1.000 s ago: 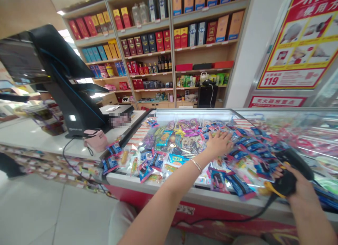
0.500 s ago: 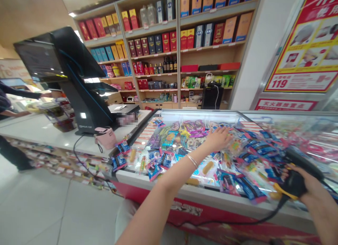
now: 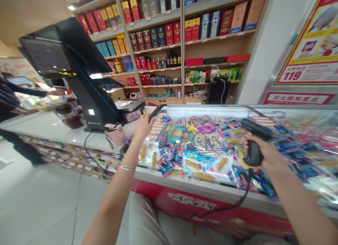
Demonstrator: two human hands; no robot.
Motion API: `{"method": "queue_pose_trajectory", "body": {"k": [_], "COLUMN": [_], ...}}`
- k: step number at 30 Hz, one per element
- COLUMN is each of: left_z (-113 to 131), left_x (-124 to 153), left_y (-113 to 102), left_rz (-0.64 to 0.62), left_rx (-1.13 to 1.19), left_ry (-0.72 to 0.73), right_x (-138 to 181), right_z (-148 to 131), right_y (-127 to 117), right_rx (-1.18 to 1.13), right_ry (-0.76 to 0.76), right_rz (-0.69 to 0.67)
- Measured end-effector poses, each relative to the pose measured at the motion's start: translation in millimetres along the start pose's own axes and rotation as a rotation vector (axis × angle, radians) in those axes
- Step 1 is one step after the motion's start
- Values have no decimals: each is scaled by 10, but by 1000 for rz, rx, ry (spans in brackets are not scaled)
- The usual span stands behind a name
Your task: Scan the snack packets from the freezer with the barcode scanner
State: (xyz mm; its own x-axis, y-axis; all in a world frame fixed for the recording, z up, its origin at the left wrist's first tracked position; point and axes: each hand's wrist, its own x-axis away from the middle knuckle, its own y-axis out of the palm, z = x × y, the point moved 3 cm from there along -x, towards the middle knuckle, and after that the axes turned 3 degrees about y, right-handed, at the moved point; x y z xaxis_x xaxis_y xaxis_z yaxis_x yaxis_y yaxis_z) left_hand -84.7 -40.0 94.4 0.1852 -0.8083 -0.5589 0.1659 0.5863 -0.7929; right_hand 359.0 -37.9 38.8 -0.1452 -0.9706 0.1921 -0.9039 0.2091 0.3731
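My left hand (image 3: 142,127) reaches out to the left edge of the glass-topped freezer (image 3: 185,183). Its fingers curl around the black bar (image 3: 156,111) along that edge. My right hand (image 3: 264,155) is closed around the grip of a black barcode scanner (image 3: 254,141) with yellow trim. It holds the scanner above the snack packets (image 3: 195,143) spread over the glass. The scanner's black cable (image 3: 237,204) hangs down in front of the freezer's red panel. A thin bracelet circles my left wrist.
A black checkout terminal (image 3: 79,72) stands on the white counter (image 3: 52,127) to the left, with a pink pouch (image 3: 116,132) beside it. Another person's arm (image 3: 16,97) reaches over the counter at far left. Shelves of boxed bottles (image 3: 169,33) fill the back wall.
My left hand has left the middle of the packets and moved left to the freezer's black edge bar. My right hand has brought the scanner up and left, over the packets.
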Motion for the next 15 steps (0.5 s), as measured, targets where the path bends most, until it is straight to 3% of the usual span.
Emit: {"method": "queue_pose_trajectory", "body": {"k": [4, 9, 12, 15], "left_z": [-403, -598, -627, -619], "left_x": [207, 555, 705, 744], "left_y": [66, 371, 556, 687], "left_rz": [-49, -43, -22, -2], "left_rx": [0, -240, -362, -410], "left_ry": [-99, -394, -517, -486], "right_x": [-98, -165, -186, -252], "right_z": [325, 772, 1015, 1210], "right_y": [640, 1298, 1513, 1579], "right_rx": [87, 208, 262, 299], "right_ry": [12, 122, 210, 263], "right_rz": [-142, -368, -471, -528]}}
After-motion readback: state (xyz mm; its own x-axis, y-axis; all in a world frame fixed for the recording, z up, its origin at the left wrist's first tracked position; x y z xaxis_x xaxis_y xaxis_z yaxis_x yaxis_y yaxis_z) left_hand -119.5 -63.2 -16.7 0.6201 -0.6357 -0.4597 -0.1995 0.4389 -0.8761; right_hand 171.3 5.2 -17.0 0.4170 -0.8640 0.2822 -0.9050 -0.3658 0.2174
